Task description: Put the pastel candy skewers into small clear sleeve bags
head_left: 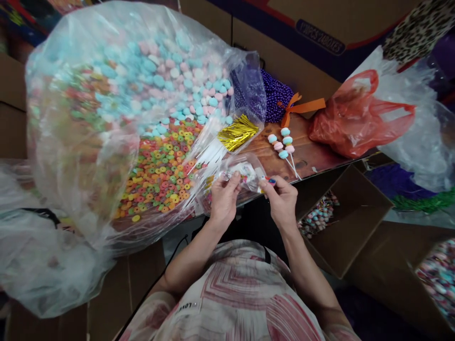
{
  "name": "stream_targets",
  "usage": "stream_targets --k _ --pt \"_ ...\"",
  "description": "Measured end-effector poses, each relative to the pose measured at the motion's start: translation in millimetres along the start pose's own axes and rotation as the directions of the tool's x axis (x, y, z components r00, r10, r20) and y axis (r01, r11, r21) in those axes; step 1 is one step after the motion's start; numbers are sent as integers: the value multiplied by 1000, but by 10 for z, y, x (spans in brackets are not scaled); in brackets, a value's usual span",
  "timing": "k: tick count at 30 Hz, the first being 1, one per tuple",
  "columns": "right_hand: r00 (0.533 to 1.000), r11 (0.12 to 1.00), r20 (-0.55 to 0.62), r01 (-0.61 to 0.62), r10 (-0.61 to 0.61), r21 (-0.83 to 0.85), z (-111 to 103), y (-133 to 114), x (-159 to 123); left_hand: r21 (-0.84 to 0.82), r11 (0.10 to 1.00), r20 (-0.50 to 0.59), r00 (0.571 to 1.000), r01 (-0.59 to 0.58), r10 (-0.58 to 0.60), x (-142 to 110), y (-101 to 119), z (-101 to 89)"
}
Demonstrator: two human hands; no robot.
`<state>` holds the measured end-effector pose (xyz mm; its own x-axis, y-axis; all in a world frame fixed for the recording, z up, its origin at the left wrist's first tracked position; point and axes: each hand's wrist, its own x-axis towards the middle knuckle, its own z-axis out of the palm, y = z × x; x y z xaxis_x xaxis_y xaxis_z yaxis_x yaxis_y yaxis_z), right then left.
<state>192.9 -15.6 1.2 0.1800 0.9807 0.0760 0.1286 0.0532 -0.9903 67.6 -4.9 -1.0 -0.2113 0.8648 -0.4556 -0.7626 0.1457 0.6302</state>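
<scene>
My left hand (224,198) is closed in a pinch at the near side of a small transparent plastic tub (254,166) with whitish pieces in it. What its fingertips hold is hidden. My right hand (283,199) pinches a small multicoloured piece (270,180) between thumb and fingers, just right of the tub; its kind is too small to make out. Behind the tub lie white sticks (215,149) and a bundle of gold twist ties (238,132). To the right, two candy skewers (287,140) of pink, white and blue puffs lie on the wooden tabletop (305,158).
A big transparent bag (71,42) spreads over the left, holding pastel puffs (159,71) and ring candies (163,175). Purple beaded material (275,94) with an orange ribbon and a red plastic bag (359,118) stand behind. Cardboard boxes (351,222) with finished-looking skewers sit below right.
</scene>
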Motion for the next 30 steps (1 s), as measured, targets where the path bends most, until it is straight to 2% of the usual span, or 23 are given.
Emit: stream_targets --k 3,5,10,13,18,23,26,28,30 --pt "1000 1000 -7 -3 3 -16 44 -15 -46 37 993 -40 993 -111 112 -41 -40 5" --pt "1000 1000 -9 -9 9 -12 55 -23 -56 63 989 -58 988 -137 140 -47 -37 -5" --pt "1000 998 22 15 -14 -61 16 -23 -19 25 998 -10 998 -62 62 -11 63 -36" --pt "1000 998 -4 13 -13 -55 -7 6 10 -15 1000 1 1000 -17 17 5 105 -28" --pt "999 1000 -27 -20 20 7 2 25 38 -28 999 -44 999 -33 32 -18 67 50" --pt "1000 1000 -13 -2 1 -23 -3 -17 88 -31 998 -19 999 -45 44 5 20 101" --pt "999 993 3 35 -35 -113 -90 6 218 -34 999 -33 999 -33 32 64 24 106" --pt "991 961 -70 88 -110 -261 -206 76 375 -55 998 -68 998 -22 18 110 38 105" --pt "958 861 -181 107 -223 -497 -354 200 571 -69 998 -91 996 -2 -5 151 59 104"
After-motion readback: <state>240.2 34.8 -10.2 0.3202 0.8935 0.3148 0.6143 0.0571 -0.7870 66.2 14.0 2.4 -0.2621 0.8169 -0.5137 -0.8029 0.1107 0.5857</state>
